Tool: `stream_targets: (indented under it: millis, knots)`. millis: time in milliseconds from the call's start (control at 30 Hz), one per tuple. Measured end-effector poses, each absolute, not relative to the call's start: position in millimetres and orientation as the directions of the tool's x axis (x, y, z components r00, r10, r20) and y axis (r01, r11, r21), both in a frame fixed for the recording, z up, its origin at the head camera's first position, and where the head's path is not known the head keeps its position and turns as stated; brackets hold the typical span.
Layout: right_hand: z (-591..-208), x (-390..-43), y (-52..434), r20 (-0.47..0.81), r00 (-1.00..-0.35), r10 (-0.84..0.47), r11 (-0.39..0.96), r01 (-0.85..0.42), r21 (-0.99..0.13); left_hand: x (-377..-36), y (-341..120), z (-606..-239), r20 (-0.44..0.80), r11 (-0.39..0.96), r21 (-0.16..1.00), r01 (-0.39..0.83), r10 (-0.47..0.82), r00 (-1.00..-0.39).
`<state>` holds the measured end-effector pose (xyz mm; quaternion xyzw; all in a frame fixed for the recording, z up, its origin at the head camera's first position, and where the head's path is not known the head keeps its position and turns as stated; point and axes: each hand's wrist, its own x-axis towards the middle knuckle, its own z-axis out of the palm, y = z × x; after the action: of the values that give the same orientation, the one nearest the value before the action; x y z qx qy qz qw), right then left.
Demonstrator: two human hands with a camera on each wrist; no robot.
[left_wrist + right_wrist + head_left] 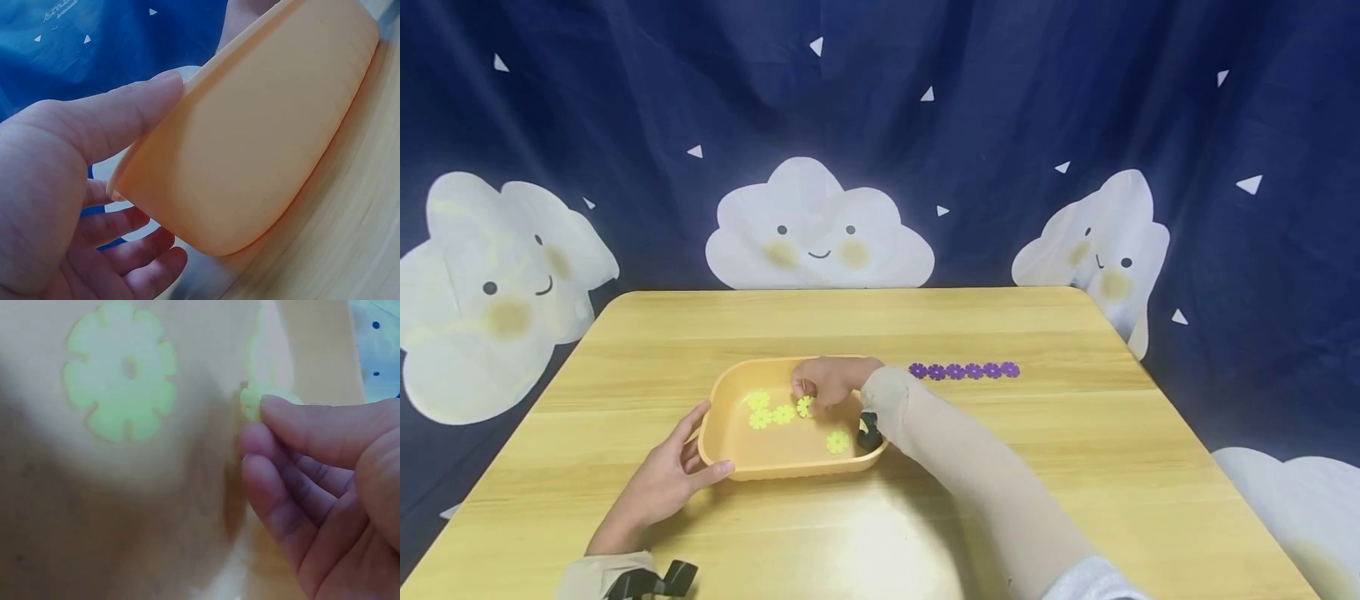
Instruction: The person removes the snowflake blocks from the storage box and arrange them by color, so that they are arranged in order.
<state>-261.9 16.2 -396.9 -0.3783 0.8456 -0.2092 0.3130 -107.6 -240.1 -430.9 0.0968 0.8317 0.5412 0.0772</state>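
An orange plastic basin (790, 465) stands on the table, and my left hand (662, 479) grips its near left corner. The left wrist view shows the left thumb (147, 100) against the rim and the fingers beside the basin's outer wall (262, 125). My right hand (831, 381) reaches inside the basin and pinches a yellow flower-shaped disc (805, 407) between thumb and fingertips. Several such discs (760, 418) lie to its left, some touching. Another yellow flower-shaped disc (122, 372), notched with a small central hole, lies apart on the basin floor.
Right of the basin, a straight row of several purple flower-shaped discs (973, 372) lies on the wooden table (1075, 450). Black straps with small devices (870, 432) are on both wrists. Behind the table hangs a dark blue curtain (880, 100) with white clouds.
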Motion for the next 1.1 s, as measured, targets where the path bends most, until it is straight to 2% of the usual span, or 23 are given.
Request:
stream_targets:
  millis: [200, 367, 600, 900, 1100]
  knots:
    - [-384.4, -264.7, 18.6, -0.333, -0.535, -0.776, 0.62, -0.552, -0.557, -109.5, -240.0, -431.0, -0.024, 0.399, 0.914, 0.077, 0.243, -0.97]
    - [-373.4, -265.0, 22.0, -0.301, -0.524, -0.796, 0.585, -0.54, -0.605, -109.3, -240.4, -429.9, -0.026, 0.404, 0.911, 0.078, 0.245, -0.969]
    - [-360.4, -263.5, 31.7, -0.266, -0.551, -0.791, 0.574, -0.518, -0.634, -110.0, -240.4, -429.1, -0.028, 0.402, 0.912, 0.076, 0.249, -0.968]
    - [-354.4, -265.2, 52.8, -0.167, -0.567, -0.807, 0.54, -0.591, -0.599, -110.8, -240.3, -430.4, -0.026, 0.396, 0.915, 0.076, 0.247, -0.969]
    - [-354.6, -260.8, 70.4, -0.116, -0.643, -0.757, 0.535, -0.508, -0.675, -110.8, -241.7, -431.3, -0.024, 0.402, 0.912, 0.079, 0.245, -0.969]
